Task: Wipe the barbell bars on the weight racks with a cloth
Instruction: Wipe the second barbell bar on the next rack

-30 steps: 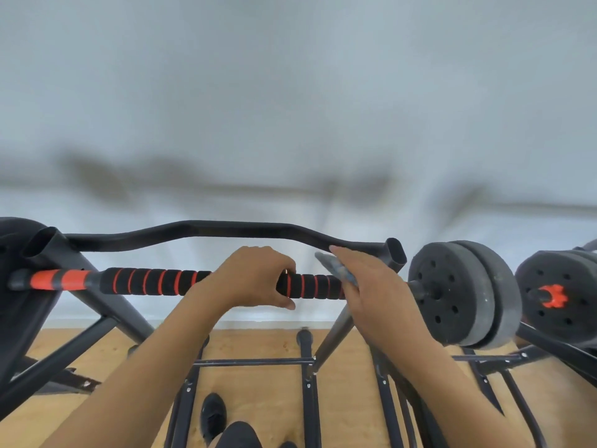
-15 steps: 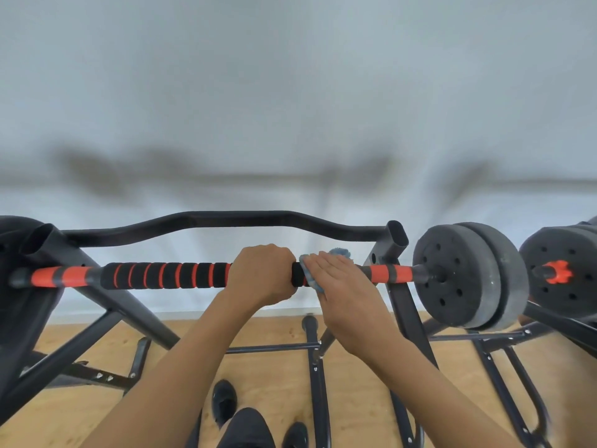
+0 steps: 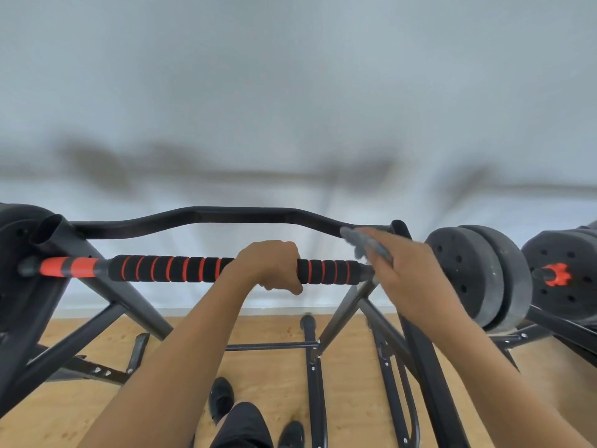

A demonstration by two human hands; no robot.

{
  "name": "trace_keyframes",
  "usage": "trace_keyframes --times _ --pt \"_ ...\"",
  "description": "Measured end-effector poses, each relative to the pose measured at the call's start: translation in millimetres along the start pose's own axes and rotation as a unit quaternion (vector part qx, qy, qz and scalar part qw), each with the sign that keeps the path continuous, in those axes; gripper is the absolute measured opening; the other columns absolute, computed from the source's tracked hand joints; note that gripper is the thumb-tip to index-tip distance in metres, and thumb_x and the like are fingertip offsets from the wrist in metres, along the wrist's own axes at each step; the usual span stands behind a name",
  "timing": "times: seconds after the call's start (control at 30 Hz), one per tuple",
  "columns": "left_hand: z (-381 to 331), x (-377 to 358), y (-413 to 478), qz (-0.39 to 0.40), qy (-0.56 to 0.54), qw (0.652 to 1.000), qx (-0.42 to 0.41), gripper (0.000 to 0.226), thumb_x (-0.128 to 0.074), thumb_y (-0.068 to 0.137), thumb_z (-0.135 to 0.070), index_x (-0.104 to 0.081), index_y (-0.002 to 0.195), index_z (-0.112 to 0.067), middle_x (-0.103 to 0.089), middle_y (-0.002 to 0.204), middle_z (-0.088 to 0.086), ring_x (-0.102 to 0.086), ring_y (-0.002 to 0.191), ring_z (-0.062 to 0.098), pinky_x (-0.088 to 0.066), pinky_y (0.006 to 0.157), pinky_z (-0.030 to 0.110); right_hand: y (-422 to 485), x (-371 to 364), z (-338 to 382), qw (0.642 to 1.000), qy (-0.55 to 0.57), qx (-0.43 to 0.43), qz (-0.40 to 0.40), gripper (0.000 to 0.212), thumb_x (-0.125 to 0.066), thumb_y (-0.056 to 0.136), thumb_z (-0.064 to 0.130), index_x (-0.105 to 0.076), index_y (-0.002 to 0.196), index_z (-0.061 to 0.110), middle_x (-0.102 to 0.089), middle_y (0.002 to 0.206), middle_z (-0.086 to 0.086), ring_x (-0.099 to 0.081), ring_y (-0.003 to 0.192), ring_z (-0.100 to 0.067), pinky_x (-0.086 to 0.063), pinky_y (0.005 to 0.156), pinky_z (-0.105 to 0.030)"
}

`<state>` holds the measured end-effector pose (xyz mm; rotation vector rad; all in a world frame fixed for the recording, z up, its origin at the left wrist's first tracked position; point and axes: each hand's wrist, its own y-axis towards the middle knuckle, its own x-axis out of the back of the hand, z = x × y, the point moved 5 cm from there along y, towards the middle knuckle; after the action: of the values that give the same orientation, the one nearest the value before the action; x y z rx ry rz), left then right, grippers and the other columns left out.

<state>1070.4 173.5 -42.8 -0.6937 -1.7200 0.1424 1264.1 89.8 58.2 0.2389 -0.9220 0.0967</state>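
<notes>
The barbell bar (image 3: 168, 269) lies level across the weight rack (image 3: 129, 299), its middle wrapped in black foam with thin orange rings and an orange sleeve at its left end. The left hand (image 3: 268, 263) grips this bar near its middle from above, fingers curled fully round the foam and knuckles up. The right hand (image 3: 410, 279) is at the bar's right end, just above it, with the fingers stretched forward fairly straight. The grey-blue cloth (image 3: 361, 242) sits under those fingertips, above the bar's right end and close against the end of the rack's curved black crossbar (image 3: 206, 216) behind the barbell bar. Hand and cloth are blurred, so whether the thumb pinches the cloth or the fingers only press it cannot be told, nor whether the cloth touches the crossbar. Two dark grey weight plates (image 3: 468, 273) are on the bar just right of the right hand. Further right of the bar's end is a second set of plates (image 3: 562, 273) with an orange collar. Below the bar are a wooden floor (image 3: 342, 399) and black shoes (image 3: 221, 396)
</notes>
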Motion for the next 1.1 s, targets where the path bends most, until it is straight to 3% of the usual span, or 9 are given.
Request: trace_keyframes --times 0.1,0.17,0.27,0.43,0.57,0.77,0.87,0.97,1.1 --pt "1.7 3.4 6.2 0.093 -0.087 0.992 -0.003 0.016 -0.076 0.081 -0.026 -0.064 0.083 -0.016 -0.060 0.059 -0.002 -0.054 0.045 0.015 -0.049 0.052 0.025 33.5 -11.8 -5.7 0.994 -0.111 0.011 -0.020 0.029 -0.043 0.106 0.022 -0.063 0.121 0.036 -0.063 0.081 0.022 -0.058 0.067 -0.002 -0.047 0.060 -0.016" --pt "3.0 2.4 10.1 0.128 -0.113 0.985 0.002 0.017 -0.078 0.082 -0.026 -0.069 0.087 -0.012 -0.062 0.059 -0.001 -0.055 0.047 0.016 -0.051 0.056 0.027 44.8 -40.9 -11.3 0.985 -0.163 0.004 0.051 0.033 -0.044 0.101 0.023 -0.062 0.123 0.039 -0.067 0.094 0.019 -0.061 0.078 -0.005 -0.056 0.072 -0.030" --pt "6.1 0.1 14.6 0.148 -0.156 0.976 0.024 0.025 -0.084 0.081 -0.030 -0.073 0.093 -0.011 -0.066 0.064 0.002 -0.058 0.052 0.016 -0.053 0.057 0.027 40.0 -73.2 -13.5 0.978 -0.159 -0.016 0.134 0.027 -0.042 0.099 0.030 -0.065 0.113 0.035 -0.065 0.084 0.010 -0.062 0.078 -0.012 -0.059 0.076 -0.038" --pt "6.9 -1.0 14.8 0.189 -0.183 0.964 0.034 0.043 -0.092 0.075 -0.043 -0.074 0.097 -0.010 -0.068 0.069 0.002 -0.059 0.056 0.016 -0.053 0.061 0.028 19.9 -78.4 -10.7 0.977 -0.193 0.067 0.068 0.015 -0.054 0.097 0.017 -0.063 0.109 0.019 -0.066 0.092 0.004 -0.059 0.086 -0.019 -0.054 0.083 -0.035" --pt "6.0 -4.1 10.6 0.213 -0.185 0.959 0.030 0.049 -0.093 0.072 -0.047 -0.074 0.097 -0.010 -0.068 0.070 0.002 -0.059 0.058 0.017 -0.054 0.066 0.030 6.6 -75.8 -5.1 0.960 -0.242 0.136 0.040 0.044 -0.079 0.075 0.008 -0.067 0.118 0.012 -0.071 0.096 0.002 -0.066 0.088 -0.020 -0.055 0.084 -0.032" --pt "1.7 2.1 1.5 0.215 -0.190 0.958 -0.003 0.048 -0.091 0.076 -0.047 -0.073 0.101 -0.011 -0.075 0.076 0.002 -0.067 0.061 0.018 -0.060 0.072 0.034 -10.5 -66.0 -2.8 0.938 -0.305 0.138 0.086 0.064 -0.081 0.074 0.015 -0.063 0.135 0.013 -0.067 0.133 -0.002 -0.062 0.124 -0.021 -0.036 0.107 -0.033" --pt "-1.3 9.2 -5.9 0.076 -0.132 0.986 -0.068 0.053 -0.090 0.073 -0.055 -0.067 0.108 -0.024 -0.076 0.091 -0.005 -0.072 0.073 0.012 -0.059 0.073 0.031 8.6 -47.2 -4.7 0.978 -0.161 0.039 0.127 0.024 -0.048 0.100 0.027 -0.062 0.117 0.035 -0.069 0.105 0.014 -0.067 0.097 -0.014 -0.059 0.088 -0.040" --pt "-8.8 10.1 -26.6 -0.151 0.049 0.982 -0.100 0.047 -0.078 0.078 -0.066 -0.056 0.102 -0.033 -0.063 0.090 -0.014 -0.060 0.079 0.008 -0.038 0.065 0.022 37.3 -36.6 -11.1 0.989 -0.109 -0.024 0.101 0.036 -0.030 0.102 0.039 -0.062 0.119 0.039 -0.073 0.100 0.013 -0.070 0.086 -0.013 -0.061 0.075 -0.035" --pt "-14.7 -21.4 -38.6 -0.277 0.151 0.945 -0.090 0.038 -0.062 0.091 -0.063 -0.048 0.096 -0.028 -0.050 0.075 -0.013 -0.053 0.065 0.011 -0.042 0.061 0.026 45.7 -38.4 -13.7 0.977 -0.181 -0.028 0.109 0.027 -0.036 0.104 0.025 -0.062 0.103 0.024 -0.071 0.086 0.005 -0.066 0.068 -0.011 -0.060 0.069 -0.035"
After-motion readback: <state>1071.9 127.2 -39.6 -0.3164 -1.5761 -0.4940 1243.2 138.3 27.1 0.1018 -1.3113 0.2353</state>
